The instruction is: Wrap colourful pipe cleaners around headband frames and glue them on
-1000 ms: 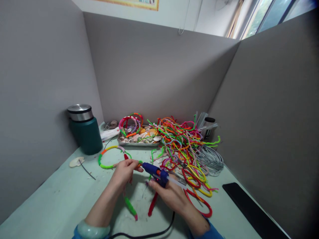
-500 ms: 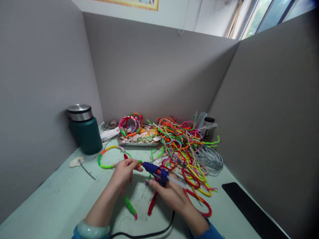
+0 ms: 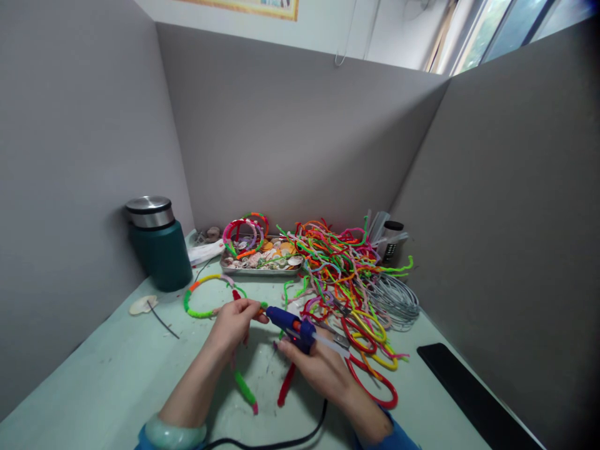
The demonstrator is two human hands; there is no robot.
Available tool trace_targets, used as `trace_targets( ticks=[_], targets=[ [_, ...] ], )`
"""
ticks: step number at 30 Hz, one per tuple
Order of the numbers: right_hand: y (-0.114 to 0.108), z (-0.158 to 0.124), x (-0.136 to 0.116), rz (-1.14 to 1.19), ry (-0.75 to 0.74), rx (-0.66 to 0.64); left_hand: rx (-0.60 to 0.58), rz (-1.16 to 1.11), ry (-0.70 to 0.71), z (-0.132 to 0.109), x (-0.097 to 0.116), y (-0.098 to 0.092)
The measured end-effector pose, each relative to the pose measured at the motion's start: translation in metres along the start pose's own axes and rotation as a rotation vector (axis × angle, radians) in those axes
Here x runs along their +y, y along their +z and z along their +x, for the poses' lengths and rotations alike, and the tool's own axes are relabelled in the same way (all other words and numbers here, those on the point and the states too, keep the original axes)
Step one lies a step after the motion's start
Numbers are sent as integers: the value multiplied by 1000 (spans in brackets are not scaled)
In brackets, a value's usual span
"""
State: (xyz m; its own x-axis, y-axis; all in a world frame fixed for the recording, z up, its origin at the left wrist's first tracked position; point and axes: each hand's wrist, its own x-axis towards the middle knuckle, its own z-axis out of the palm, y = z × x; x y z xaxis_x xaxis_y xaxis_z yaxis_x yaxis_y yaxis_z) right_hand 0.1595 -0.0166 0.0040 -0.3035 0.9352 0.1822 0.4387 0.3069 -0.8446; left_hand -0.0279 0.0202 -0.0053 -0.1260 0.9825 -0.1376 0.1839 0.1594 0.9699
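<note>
My right hand (image 3: 316, 369) grips a blue hot glue gun (image 3: 291, 324) with a clear glue stick out the back, its nozzle pointing left. My left hand (image 3: 234, 322) pinches the top of a hoop wrapped in red and green pipe cleaner (image 3: 246, 387), right at the gun's nozzle. The hoop's lower ends, one green and one red, rest on the table below my hands. The gun's black cord (image 3: 300, 434) runs down toward me.
A green, yellow and orange wrapped ring (image 3: 201, 294) lies left of my hands. Behind are a metal tray of shells (image 3: 262, 259), a pile of coloured pipe cleaners (image 3: 342, 262), a wire coil (image 3: 396, 300), a teal flask (image 3: 159, 244) and a black slab (image 3: 469, 387).
The glue gun has shifted slightly left and up, closing on the spot my left hand pinches. Both hands otherwise hold their places.
</note>
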Motion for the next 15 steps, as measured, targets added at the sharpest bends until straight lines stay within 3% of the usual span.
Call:
trace_targets(
  ticks=[15],
  targets=[
    [-1, 0, -3, -20, 46, 22, 15, 0, 1, -2, 1, 1]
  ],
)
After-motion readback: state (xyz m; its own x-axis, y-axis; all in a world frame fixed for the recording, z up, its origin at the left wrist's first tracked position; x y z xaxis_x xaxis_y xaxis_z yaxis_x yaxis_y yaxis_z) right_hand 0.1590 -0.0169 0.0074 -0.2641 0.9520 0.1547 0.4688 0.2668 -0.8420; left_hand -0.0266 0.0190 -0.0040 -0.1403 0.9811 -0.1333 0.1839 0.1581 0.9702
